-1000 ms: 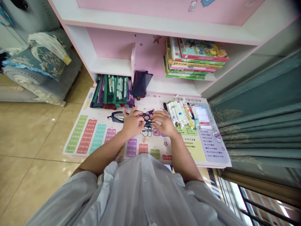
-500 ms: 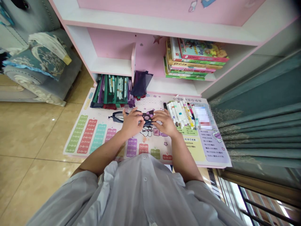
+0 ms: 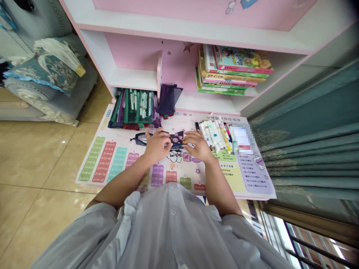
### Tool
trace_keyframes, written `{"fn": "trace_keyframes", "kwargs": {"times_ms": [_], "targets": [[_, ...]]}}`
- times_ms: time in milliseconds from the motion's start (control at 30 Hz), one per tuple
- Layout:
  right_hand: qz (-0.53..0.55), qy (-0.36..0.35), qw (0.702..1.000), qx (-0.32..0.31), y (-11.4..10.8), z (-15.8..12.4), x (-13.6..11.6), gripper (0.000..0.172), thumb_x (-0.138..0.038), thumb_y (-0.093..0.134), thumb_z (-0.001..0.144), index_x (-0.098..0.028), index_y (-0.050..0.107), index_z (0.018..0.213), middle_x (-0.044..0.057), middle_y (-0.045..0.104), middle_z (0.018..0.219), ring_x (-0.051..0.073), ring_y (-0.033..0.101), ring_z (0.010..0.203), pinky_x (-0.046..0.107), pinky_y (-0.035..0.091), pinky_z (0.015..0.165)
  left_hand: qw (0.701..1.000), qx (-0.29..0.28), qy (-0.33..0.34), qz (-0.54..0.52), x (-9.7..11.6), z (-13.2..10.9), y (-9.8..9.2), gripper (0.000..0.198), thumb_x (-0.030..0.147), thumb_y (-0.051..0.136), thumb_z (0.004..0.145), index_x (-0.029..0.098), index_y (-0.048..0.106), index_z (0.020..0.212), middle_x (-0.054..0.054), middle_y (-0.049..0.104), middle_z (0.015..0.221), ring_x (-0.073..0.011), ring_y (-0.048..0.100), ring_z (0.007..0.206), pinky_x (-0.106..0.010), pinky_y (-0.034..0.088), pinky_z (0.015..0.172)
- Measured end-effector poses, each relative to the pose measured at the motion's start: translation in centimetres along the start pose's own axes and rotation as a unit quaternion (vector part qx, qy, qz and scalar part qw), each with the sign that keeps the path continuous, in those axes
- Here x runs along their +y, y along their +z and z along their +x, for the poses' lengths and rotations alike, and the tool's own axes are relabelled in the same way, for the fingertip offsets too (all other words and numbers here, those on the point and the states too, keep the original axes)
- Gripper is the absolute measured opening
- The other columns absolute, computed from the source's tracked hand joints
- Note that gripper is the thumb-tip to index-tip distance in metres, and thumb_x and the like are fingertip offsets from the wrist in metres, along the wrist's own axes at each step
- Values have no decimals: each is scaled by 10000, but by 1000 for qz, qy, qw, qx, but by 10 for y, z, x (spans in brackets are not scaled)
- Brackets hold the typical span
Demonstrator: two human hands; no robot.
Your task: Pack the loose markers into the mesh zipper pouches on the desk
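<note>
A dark blue mesh zip pouch (image 3: pixel 140 139) lies flat on the desk in front of me, with something white showing through its left end. Over its middle is my left hand (image 3: pixel 157 146), thumb and fingers closed on the near edge. My right hand (image 3: pixel 199 146) pinches the right end of the same pouch, fingers bent. Much of the pouch is hidden under both hands. Just beyond my right hand is a row of white markers (image 3: pixel 214 134) with coloured bands, lying side by side.
Mesh pouches filled with markers (image 3: pixel 136 108) are stacked at the back left. Beside them lie folded dark pouches (image 3: pixel 169 100). Books (image 3: pixel 232 71) are piled on the pink and white shelf (image 3: pixel 193 28). A blurred-out rectangular object (image 3: pixel 242 139) lies right of the markers. A printed mat (image 3: pixel 179 175) covers the desk.
</note>
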State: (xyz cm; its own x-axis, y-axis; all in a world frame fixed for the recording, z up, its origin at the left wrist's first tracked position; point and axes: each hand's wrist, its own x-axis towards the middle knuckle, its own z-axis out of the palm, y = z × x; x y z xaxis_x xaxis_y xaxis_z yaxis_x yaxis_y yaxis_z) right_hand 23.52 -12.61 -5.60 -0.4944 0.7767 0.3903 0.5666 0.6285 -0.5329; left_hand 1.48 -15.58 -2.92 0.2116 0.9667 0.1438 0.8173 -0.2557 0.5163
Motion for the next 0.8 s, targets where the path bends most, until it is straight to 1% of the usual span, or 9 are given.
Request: {"fn": "trace_keyframes", "kwargs": {"times_ms": [200,367,533,700,800], "targets": [[2,5,1000,17,-3,-1,3,100,-283,635,862,-254,658,770,25,753,905,292,643,1101,581,288,1098,1000,12,-7,-2,-1,1,-1,188,247,590,847,242,670,678,3,729,1122,-334,486,1320,-714,29,1163],[2,5,1000,21,-4,-1,3,95,-285,645,859,-254,655,770,25,754,905,300,642,1099,585,287,1102,1000,15,-8,1,-1,1,-2,189,249,593,847,243,670,674,3,730,1116,-338,472,1335,-714,19,1165],[0,8,1000,16,-5,-1,3,94,-284,641,859,-255,657,771,28,753,904,301,639,1101,583,284,1109,1000,14,-10,3,-2,1,-2,185,245,596,845,241,669,674,5,728,1120,-335,472,1335,-720,19,1160],[-5,14,999,29,-7,-2,6,108,-288,637,857,-248,651,759,29,746,893,308,642,1098,583,284,1104,1000,21,-12,10,-4,1,-3,176,249,604,842,243,671,679,-4,726,1126,-332,471,1338,-703,19,1171],[-7,16,999,29,-8,-3,8,107,-282,633,854,-245,644,755,29,745,892,304,644,1100,581,287,1098,1000,14,-13,12,-4,1,-4,177,257,591,850,241,673,694,-4,721,1137,-321,472,1339,-703,29,1169]]}}
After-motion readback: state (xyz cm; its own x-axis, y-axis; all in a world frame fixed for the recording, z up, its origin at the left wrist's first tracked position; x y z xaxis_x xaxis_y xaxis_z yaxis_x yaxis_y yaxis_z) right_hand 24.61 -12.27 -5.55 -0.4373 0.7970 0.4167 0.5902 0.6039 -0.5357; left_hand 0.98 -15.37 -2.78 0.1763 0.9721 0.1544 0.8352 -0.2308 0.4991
